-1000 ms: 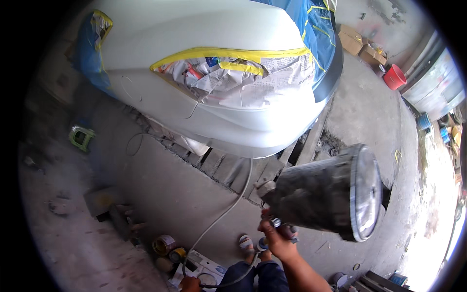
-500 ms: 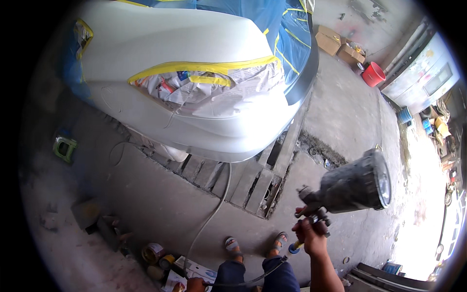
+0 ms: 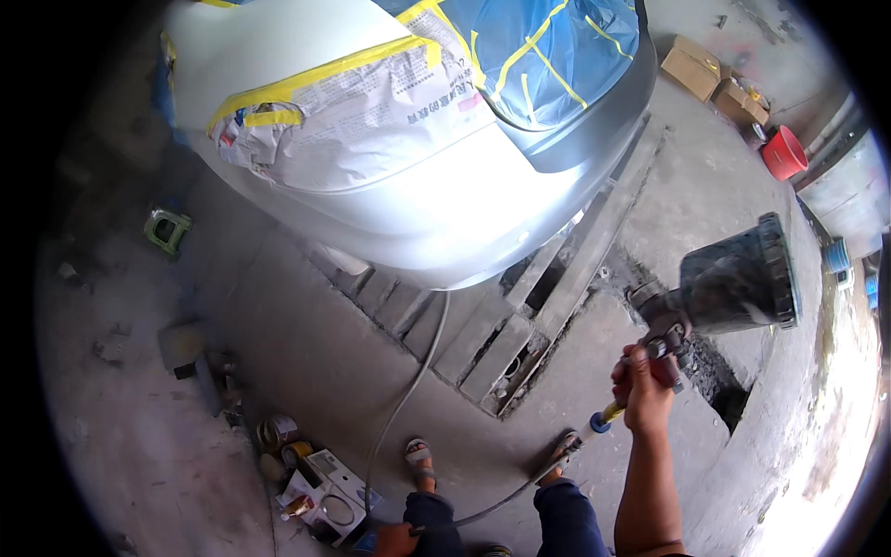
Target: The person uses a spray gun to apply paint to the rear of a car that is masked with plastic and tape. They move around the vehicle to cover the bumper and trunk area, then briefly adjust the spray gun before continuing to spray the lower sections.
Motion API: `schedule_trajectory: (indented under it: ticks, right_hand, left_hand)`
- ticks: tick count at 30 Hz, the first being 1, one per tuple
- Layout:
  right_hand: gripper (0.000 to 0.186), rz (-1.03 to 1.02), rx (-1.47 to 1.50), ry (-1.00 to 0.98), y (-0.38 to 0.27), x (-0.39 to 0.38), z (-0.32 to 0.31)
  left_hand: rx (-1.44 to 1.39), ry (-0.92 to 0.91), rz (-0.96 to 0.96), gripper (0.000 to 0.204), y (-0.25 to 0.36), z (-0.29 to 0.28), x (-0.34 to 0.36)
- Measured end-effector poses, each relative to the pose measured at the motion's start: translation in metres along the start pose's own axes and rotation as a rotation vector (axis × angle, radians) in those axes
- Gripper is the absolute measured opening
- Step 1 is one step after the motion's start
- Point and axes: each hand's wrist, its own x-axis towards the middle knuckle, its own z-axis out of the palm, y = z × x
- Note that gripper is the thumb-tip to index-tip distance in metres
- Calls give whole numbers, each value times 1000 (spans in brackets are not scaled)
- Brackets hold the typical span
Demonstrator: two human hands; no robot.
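My right hand is wrapped round the handle of a spray gun with a large dark, paint-stained cup, held low to the right of a pale car body corner. A hose with a blue fitting runs from the handle down to my left hand, which is closed on it at the lower edge. The car carries newspaper edged with yellow tape and blue plastic sheeting. Its white paint looks matte at the upper left and bright along the lower edge.
Floor grating runs below the car, with a broken dark gap at right. Tins and a white box lie by my left foot. A green stool is at left; cardboard boxes, a red bucket and blue tins line the right.
The spray gun in my right hand has moved right and upward, away from the lower middle. My view has shifted, showing more of the newspaper and blue sheeting at the car's corner.
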Motion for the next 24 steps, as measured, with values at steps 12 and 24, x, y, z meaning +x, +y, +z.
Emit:
schedule_trajectory:
  ticks: [12,24]
  right_hand:
    - [23,-133,-88,-363,101,-6,-18]
    - [27,-213,41,-55,137,90,-49]
  left_hand:
    - [-82,74,-73,39,103,89,-43]
    - [-225,519,37,30,112,110,71]
